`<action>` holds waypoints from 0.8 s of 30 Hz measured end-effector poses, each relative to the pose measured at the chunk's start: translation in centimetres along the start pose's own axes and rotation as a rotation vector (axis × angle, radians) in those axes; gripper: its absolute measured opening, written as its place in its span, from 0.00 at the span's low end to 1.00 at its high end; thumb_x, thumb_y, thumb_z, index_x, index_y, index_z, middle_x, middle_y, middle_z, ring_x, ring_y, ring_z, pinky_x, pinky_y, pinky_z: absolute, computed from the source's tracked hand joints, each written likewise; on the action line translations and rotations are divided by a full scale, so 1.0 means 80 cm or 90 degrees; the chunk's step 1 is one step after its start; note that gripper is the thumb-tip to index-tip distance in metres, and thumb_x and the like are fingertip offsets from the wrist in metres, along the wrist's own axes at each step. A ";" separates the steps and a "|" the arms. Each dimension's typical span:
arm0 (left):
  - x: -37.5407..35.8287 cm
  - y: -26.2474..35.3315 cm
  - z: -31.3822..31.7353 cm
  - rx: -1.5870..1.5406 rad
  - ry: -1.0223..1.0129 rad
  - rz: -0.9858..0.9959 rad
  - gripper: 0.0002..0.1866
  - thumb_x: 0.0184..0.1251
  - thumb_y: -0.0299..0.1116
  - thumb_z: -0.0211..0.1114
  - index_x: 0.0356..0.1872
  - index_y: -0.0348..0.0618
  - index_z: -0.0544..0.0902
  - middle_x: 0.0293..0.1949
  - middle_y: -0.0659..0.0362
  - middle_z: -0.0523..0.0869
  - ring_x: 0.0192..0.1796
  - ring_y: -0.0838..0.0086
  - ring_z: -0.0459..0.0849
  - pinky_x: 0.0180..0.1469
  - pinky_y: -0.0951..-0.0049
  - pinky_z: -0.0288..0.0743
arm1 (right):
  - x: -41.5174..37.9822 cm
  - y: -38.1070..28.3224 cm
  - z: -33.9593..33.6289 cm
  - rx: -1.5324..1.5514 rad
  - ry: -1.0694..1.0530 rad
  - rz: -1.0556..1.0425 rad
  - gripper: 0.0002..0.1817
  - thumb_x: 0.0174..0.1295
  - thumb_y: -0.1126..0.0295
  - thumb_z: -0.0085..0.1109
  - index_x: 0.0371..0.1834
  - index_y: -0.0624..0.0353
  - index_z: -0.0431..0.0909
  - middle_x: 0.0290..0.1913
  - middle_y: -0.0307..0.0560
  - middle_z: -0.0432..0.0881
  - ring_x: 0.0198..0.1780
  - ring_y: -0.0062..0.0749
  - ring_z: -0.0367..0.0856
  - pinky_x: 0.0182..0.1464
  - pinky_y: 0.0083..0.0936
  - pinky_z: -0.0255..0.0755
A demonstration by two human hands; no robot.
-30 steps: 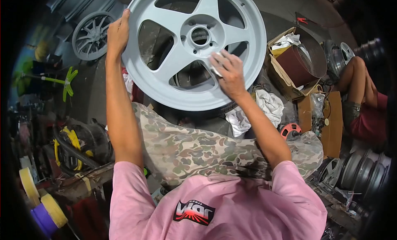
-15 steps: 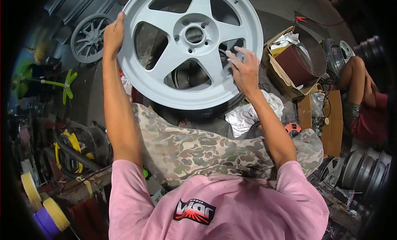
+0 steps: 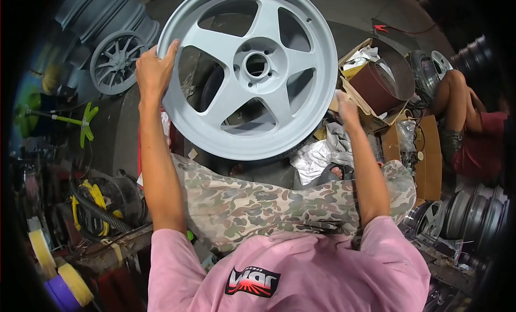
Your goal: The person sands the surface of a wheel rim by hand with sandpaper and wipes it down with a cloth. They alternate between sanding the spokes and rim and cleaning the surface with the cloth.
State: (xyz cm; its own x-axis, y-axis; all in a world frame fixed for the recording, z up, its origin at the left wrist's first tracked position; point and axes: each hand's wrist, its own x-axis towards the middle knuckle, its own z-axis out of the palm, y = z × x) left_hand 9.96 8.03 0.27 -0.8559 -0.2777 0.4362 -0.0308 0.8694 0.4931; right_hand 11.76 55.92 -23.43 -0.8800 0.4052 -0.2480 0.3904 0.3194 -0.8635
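A pale grey five-spoke wheel rim (image 3: 215,43) is tilted up before me, its face toward the camera. My left hand (image 3: 154,70) grips its left edge, thumb on the front lip and fingers wrapped behind. My right hand (image 3: 346,110) is just off the lower right edge, slightly blurred, with the fingers curled together. A small tan patch shows beside these fingers; whether they hold it, I cannot make out. Through the spoke openings part of a dark round shape is visible behind the rim.
An open cardboard box (image 3: 371,118) with a brown abrasive roll (image 3: 379,86) stands to the right. White cloth (image 3: 312,161) lies below the rim. Another grey wheel (image 3: 114,62) is at upper left. A person's bent knee (image 3: 457,83) shows at far right.
My right hand has left the rim's lower right spoke opening and moved right, past the outer edge, its spread fingers now curled. The rim has turned and shifted slightly down, the left hand with it.
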 end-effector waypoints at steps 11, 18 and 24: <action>-0.008 -0.040 -0.015 -0.189 -0.029 -0.039 0.22 0.69 0.46 0.74 0.38 0.30 0.92 0.23 0.55 0.89 0.26 0.76 0.83 0.33 0.66 0.76 | -0.043 -0.105 -0.034 0.174 0.120 -0.205 0.24 0.78 0.56 0.60 0.50 0.73 0.88 0.36 0.55 0.91 0.37 0.30 0.83 0.46 0.34 0.76; -0.020 -0.141 0.119 -0.154 -0.203 -0.134 0.25 0.65 0.49 0.75 0.40 0.29 0.92 0.30 0.50 0.92 0.33 0.71 0.88 0.40 0.63 0.80 | 0.003 -0.114 -0.058 -0.219 0.240 -0.259 0.26 0.75 0.45 0.58 0.51 0.60 0.90 0.41 0.64 0.91 0.48 0.61 0.89 0.53 0.46 0.77; 0.000 -0.064 0.134 -0.122 -0.185 -0.119 0.23 0.62 0.51 0.74 0.40 0.37 0.94 0.36 0.44 0.94 0.41 0.56 0.94 0.48 0.57 0.82 | -0.004 -0.037 -0.074 0.131 0.250 -0.135 0.31 0.81 0.50 0.50 0.52 0.73 0.87 0.46 0.57 0.92 0.48 0.38 0.87 0.57 0.37 0.75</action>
State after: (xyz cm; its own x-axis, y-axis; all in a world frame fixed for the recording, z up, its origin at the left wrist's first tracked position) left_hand 4.57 7.98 -10.34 -0.9560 -0.2726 0.1084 -0.1260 0.7153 0.6874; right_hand 12.48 59.92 -18.21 -0.7507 0.6541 0.0927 0.1174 0.2701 -0.9557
